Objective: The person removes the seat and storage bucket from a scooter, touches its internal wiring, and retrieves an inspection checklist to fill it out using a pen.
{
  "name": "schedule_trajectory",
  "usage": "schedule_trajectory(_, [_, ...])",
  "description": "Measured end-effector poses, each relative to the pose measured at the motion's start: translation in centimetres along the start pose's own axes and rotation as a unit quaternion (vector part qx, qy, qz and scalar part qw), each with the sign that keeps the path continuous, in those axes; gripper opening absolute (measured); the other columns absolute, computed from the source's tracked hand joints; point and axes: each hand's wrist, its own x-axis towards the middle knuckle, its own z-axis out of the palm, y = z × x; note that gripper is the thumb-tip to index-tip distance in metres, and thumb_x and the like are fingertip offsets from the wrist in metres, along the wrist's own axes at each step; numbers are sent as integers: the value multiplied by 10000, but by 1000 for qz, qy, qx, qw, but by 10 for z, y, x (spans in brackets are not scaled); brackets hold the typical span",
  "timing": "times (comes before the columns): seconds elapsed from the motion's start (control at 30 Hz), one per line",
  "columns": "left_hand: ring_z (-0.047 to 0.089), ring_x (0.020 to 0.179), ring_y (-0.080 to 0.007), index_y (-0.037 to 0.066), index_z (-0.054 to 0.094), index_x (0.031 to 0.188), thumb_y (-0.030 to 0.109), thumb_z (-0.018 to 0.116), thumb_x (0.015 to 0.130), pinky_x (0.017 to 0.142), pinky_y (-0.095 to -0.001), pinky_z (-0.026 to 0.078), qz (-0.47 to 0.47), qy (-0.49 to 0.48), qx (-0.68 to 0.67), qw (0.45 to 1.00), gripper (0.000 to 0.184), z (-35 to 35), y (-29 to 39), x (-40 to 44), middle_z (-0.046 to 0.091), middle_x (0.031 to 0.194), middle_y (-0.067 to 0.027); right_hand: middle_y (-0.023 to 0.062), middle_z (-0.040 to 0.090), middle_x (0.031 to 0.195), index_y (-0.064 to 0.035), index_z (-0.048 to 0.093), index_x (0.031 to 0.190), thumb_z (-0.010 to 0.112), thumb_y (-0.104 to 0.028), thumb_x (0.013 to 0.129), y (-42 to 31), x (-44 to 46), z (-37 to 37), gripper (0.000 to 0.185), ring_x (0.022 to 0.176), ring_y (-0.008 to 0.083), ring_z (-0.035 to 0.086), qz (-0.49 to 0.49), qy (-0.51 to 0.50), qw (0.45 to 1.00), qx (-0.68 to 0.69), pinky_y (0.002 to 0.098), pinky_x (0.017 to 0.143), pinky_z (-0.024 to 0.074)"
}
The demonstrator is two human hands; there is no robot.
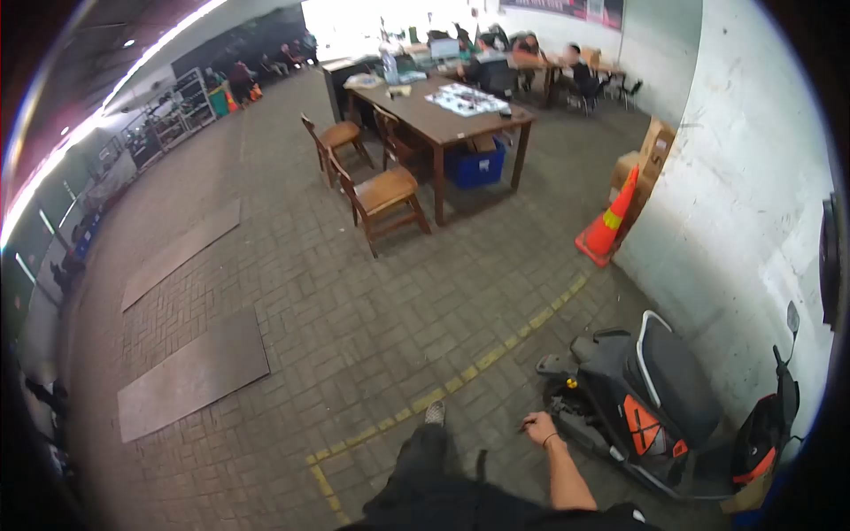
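My right hand (539,428) hangs low beside the rear of a parked black and orange scooter (673,376). Its fingers are curled, and a small dark thing seems to stick out at the fingertips, too small to name. A thin dark band circles the wrist. A gap appears between the hand and the scooter, though I cannot tell whether they touch. My left hand is out of view. One shoe (435,412) of mine steps onto the yellow floor line (465,375).
An orange traffic cone (606,226) and cardboard boxes (653,149) stand by the white wall (753,159). Ahead are wooden chairs (382,191) and a long table (416,111) with a blue crate (476,165) underneath. Flat plates (197,372) lie on the left paving. People sit farther back.
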Motion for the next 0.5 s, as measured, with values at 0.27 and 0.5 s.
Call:
schedule_trajectory(0.27, [627, 1154, -421, -64, 638, 1237, 202, 652, 871, 954, -445, 505, 320, 151, -115, 928, 453, -277, 528, 86, 657, 1221, -284, 140, 761, 912, -1, 790, 1022, 732, -116, 779, 1, 53, -89, 275, 794, 254, 710, 340, 43, 939, 37, 395, 744, 553])
schedule_trajectory(0.5, [662, 1024, -409, -50, 667, 1065, 163, 638, 920, 869, -461, 511, 569, 267, -34, 777, 260, -421, 975, 47, 698, 1051, -247, 170, 737, 869, 73, 765, 936, 675, -71, 843, 115, 221, -106, 193, 717, 273, 688, 408, 91, 901, 114, 375, 604, 535])
